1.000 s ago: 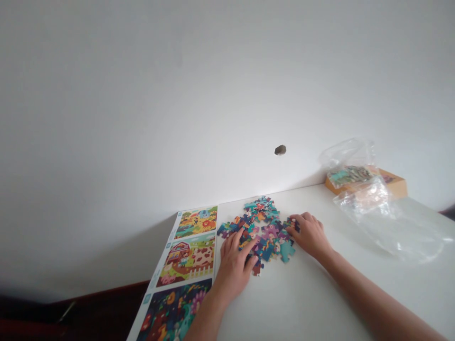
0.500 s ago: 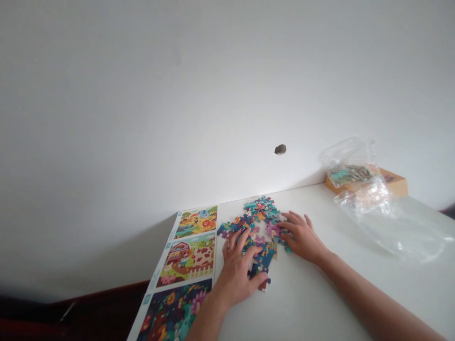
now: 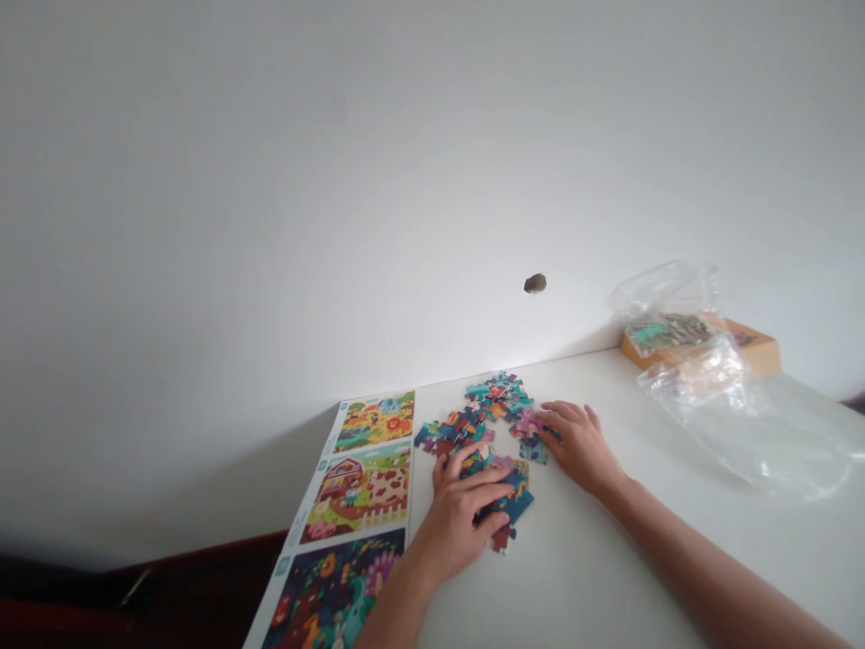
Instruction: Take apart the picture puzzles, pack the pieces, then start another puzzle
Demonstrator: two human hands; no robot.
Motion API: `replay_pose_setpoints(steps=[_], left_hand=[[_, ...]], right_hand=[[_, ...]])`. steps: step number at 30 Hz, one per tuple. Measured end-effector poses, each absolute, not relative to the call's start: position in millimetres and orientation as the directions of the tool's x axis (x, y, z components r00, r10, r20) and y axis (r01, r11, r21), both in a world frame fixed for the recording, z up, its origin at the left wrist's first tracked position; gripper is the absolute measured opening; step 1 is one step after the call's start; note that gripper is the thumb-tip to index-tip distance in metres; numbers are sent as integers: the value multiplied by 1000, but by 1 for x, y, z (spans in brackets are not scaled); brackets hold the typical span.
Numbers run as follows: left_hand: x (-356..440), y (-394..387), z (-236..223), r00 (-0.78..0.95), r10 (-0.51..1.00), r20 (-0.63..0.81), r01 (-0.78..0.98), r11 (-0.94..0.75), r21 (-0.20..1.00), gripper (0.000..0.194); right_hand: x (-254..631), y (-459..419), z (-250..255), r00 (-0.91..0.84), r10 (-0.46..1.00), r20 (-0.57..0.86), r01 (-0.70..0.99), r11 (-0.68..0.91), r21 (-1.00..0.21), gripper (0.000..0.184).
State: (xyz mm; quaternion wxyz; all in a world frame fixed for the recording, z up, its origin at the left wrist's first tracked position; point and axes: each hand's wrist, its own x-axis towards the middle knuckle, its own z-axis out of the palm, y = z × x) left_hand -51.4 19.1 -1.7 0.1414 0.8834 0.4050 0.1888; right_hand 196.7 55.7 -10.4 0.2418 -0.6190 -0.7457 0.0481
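Observation:
Colourful jigsaw puzzle pieces point(image 3: 498, 389) lie in a loose heap on the white table point(image 3: 608, 559). My left hand point(image 3: 466, 505) rests over the near pieces with its fingers spread, covering part of a dark blue joined section point(image 3: 519, 491). My right hand point(image 3: 574, 442) is at the heap's right side, fingers stretched out, their tips on purple and teal pieces point(image 3: 532, 446). Neither hand has a piece lifted off the table. What lies under the left palm is hidden.
Left of the heap lies a printed picture sheet point(image 3: 358, 491) with jungle, farm and night scenes. At the back right, a clear plastic bag point(image 3: 709, 370) lies over an orange box point(image 3: 763, 353). The white wall point(image 3: 432, 198), with a hole point(image 3: 535, 283), rises behind the table.
My left hand has slid slightly right and towards me over the near pieces. The purple and teal pieces by my right fingers have shifted and sit closer together.

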Motion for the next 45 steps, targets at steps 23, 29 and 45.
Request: replay_pose_setpoints(steps=[23, 29, 45], left_hand=[[-62, 32, -26, 424, 841, 337, 696, -541, 472, 55], [-64, 35, -31, 326, 859, 394, 663, -505, 553, 63], [-66, 39, -24, 132, 883, 451, 880, -314, 357, 15]], right_hand=[[165, 37, -4, -459, 847, 270, 814, 522, -255, 48], [161, 32, 5, -604, 780, 163, 705, 618, -347, 42], [161, 31, 8, -686, 706, 175, 636, 699, -327, 47]])
